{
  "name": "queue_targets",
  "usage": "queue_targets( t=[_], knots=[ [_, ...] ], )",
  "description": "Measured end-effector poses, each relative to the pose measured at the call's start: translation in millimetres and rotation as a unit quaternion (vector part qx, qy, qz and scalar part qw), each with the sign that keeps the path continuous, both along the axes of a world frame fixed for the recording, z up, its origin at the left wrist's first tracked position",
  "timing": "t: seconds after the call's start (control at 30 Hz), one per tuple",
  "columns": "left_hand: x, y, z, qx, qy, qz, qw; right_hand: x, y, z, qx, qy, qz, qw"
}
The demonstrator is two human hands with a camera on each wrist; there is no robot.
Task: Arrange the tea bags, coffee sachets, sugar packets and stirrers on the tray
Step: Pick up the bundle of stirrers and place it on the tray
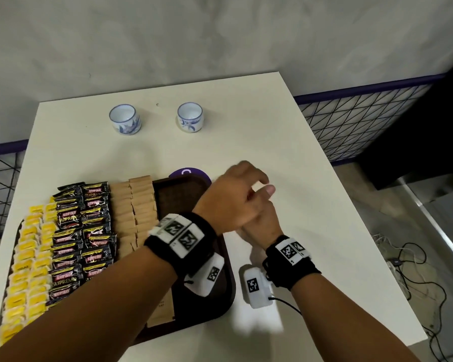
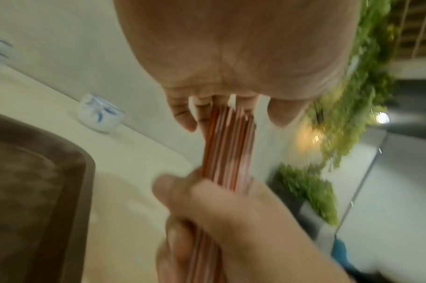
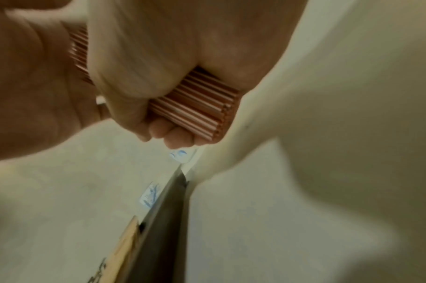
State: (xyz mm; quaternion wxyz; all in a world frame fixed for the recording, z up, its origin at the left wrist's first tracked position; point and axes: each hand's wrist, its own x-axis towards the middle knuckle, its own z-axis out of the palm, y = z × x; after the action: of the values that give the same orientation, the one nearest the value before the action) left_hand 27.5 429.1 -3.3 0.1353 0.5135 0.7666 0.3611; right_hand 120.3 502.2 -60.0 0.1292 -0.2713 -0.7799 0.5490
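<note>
A bundle of orange-and-white striped stirrers (image 2: 227,145) is held upright over the table, just right of the brown tray (image 1: 183,197). My right hand (image 1: 262,223) grips the bundle's lower part in a fist (image 3: 144,95). My left hand (image 1: 246,189) crosses over it and its fingers (image 2: 183,114) close round the bundle's top end. In the head view the hands hide the stirrers. On the tray lie rows of yellow tea bags (image 1: 29,257), black coffee sachets (image 1: 84,231) and brown sugar packets (image 1: 136,205). The tray's right strip is bare.
Two blue-and-white cups (image 1: 125,119) (image 1: 190,117) stand at the back of the white table (image 1: 298,178). A purple round sticker (image 1: 191,172) shows behind the tray. A brown paper packet (image 1: 162,309) lies at the tray's front. Cables (image 1: 416,270) lie on the floor to the right.
</note>
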Motion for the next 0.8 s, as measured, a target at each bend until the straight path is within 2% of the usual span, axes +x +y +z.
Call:
queue_targets(
  t=[0.07, 0.13, 0.2, 0.3, 0.4, 0.53, 0.57, 0.63, 0.73, 0.8],
  knots=[
    [-17, -20, 16, -0.026, -0.054, 0.012, 0.998, 4, 0, 14, -0.069, 0.013, -0.013, 0.997],
    [-33, -41, 28, -0.072, -0.103, 0.028, 0.992, 5, -3, 27, -0.072, 0.013, 0.0, 0.997],
    [-43, -62, 32, -0.081, -0.17, 0.054, 0.981, -1, -9, 37, -0.084, -0.009, 0.012, 0.996],
    [-45, -82, 29, -0.057, -0.268, 0.099, 0.957, -15, -27, 38, -0.095, -0.057, 0.023, 0.994],
    [-44, -98, 17, -0.038, -0.3, 0.2, 0.932, -28, -54, 36, -0.087, -0.106, 0.026, 0.99],
    [-45, -118, 1, -0.083, -0.371, 0.278, 0.882, -41, -78, 27, -0.047, -0.184, 0.011, 0.982],
    [-46, -123, -1, -0.095, -0.379, 0.279, 0.877, -45, -83, 25, -0.027, -0.202, 0.006, 0.979],
    [-48, -134, -1, -0.106, -0.358, 0.268, 0.888, -53, -86, 23, 0.027, -0.241, -0.006, 0.97],
    [-64, -171, 8, -0.121, -0.279, 0.266, 0.915, -68, -91, 23, 0.105, -0.301, -0.012, 0.948],
    [-78, -209, 14, -0.123, -0.22, 0.296, 0.922, -75, -95, 23, 0.125, -0.336, -0.01, 0.933]
  ],
)
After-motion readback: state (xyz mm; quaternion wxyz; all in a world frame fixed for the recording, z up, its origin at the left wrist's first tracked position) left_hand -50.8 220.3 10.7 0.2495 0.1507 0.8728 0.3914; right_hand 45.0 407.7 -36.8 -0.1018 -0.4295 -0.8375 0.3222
